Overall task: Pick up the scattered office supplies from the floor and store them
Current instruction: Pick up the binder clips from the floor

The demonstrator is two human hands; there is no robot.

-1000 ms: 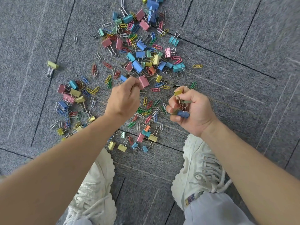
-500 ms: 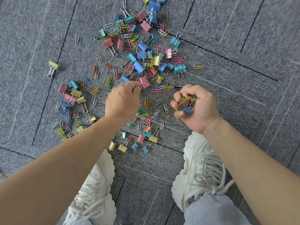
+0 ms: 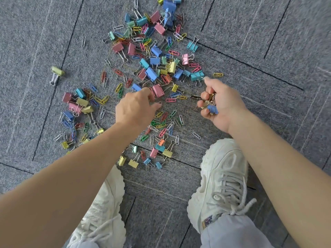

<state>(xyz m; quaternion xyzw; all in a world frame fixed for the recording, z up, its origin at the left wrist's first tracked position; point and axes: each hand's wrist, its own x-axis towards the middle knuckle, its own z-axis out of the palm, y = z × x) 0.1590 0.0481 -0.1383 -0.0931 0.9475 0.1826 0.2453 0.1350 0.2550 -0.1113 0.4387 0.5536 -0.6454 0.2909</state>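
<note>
Head view — right hand (image 3: 226, 104) cupped, curled round binder clips (image 3: 212, 109).

Both bare forearms reach forward and down. The left hand (image 3: 135, 109) shows its back, fingers curled downward; whether they pinch anything is hidden. The right hand (image 3: 222, 106), palm turned inward, curls its fingers round a bunch of clips (image 3: 212, 109).

Binder clips (image 3: 151, 73) — pink, blue, teal, yellow; carpet (image 3: 268, 42) speckled grey with dark seams — shoes (image 3: 223, 172) off-white.
</note>
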